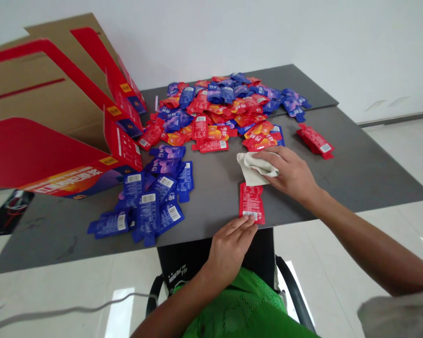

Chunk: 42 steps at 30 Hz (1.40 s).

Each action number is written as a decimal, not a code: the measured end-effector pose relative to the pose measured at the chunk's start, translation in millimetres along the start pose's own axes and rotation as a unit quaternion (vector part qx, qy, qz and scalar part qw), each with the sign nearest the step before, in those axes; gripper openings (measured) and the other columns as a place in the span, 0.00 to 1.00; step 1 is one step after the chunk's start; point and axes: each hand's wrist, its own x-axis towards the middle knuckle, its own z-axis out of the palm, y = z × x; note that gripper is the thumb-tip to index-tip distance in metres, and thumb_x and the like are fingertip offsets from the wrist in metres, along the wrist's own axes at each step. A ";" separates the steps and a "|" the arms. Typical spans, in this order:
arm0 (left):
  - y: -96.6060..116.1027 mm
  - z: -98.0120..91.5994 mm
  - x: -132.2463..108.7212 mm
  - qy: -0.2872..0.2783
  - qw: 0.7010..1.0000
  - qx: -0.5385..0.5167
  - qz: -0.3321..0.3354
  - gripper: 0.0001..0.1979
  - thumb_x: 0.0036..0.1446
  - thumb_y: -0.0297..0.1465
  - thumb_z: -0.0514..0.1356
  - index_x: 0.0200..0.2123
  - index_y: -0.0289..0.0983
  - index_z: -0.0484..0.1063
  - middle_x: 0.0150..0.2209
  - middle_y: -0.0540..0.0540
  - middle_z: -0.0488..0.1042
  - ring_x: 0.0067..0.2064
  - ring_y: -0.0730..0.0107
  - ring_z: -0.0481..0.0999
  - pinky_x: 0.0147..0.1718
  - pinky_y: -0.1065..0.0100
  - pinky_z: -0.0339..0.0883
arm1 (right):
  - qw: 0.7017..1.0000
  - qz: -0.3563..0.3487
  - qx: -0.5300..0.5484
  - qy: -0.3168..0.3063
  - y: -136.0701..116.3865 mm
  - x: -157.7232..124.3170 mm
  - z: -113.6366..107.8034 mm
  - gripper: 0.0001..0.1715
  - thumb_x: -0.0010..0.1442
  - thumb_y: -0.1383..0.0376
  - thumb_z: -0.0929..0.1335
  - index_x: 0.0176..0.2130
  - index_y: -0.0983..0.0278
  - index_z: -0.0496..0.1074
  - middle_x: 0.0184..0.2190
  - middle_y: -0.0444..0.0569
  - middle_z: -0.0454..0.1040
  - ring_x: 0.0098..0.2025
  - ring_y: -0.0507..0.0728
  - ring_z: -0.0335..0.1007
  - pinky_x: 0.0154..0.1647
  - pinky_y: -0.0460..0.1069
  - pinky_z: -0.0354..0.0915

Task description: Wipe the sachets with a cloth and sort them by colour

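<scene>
A red pouch (251, 203) lies flat near the front edge of the grey table, its barcode end toward me. The fingertips of my left hand (230, 249) rest on that lower end, fingers stretched out and pressed on it. My right hand (292, 176) grips a folded white cloth (255, 168), which covers the pouch's upper end. Left of my hands, several blue pouches (148, 213) are piled loosely. Beyond them sits a large mixed heap of red and blue pouches (216, 105). One red pouch (315, 141) lies apart on the right.
Open red cardboard boxes (107, 162) stand at the left of the table (204, 206). A white wall runs behind the table. The black chair (292, 291) and a grey cable (74, 310) are below the front edge.
</scene>
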 end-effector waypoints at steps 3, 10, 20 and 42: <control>0.2 -1.1 1.5 -0.010 1.000 -0.004 -0.001 0.11 0.71 0.24 0.58 0.51 0.35 0.78 0.52 0.45 0.84 0.56 0.65 0.82 0.60 0.62 0.76 | 0.998 -0.041 0.048 -0.019 -37.5 -32.7 -11.0 0.28 0.69 0.63 0.69 0.66 0.54 0.67 0.60 0.54 0.74 0.58 0.63 0.73 0.55 0.55 0.72; -0.2 -1.9 1.9 -0.025 1.000 0.007 -0.006 0.10 0.71 0.25 0.57 0.50 0.36 0.78 0.48 0.45 0.85 0.51 0.64 0.83 0.57 0.61 0.78 | 0.990 -0.065 0.075 -0.096 -41.3 -55.0 23.2 0.24 0.69 0.63 0.69 0.63 0.57 0.68 0.57 0.55 0.75 0.58 0.61 0.74 0.54 0.54 0.74; 0.3 -0.5 0.7 -0.004 1.000 0.012 0.004 0.12 0.72 0.24 0.56 0.53 0.33 0.77 0.56 0.45 0.82 0.59 0.67 0.80 0.62 0.64 0.74 | 1.000 -0.015 0.004 -0.003 -3.3 -5.3 3.9 0.27 0.68 0.63 0.69 0.65 0.59 0.68 0.59 0.58 0.74 0.59 0.65 0.72 0.57 0.58 0.71; -0.8 -20.8 45.4 -0.097 0.993 0.025 -0.059 0.08 0.73 0.36 0.58 0.45 0.40 0.77 0.38 0.51 0.84 0.40 0.67 0.83 0.45 0.62 0.74 | 0.983 0.068 -0.008 0.169 0.3 -22.9 -8.9 0.24 0.66 0.60 0.72 0.60 0.59 0.73 0.54 0.54 0.77 0.55 0.62 0.75 0.58 0.57 0.71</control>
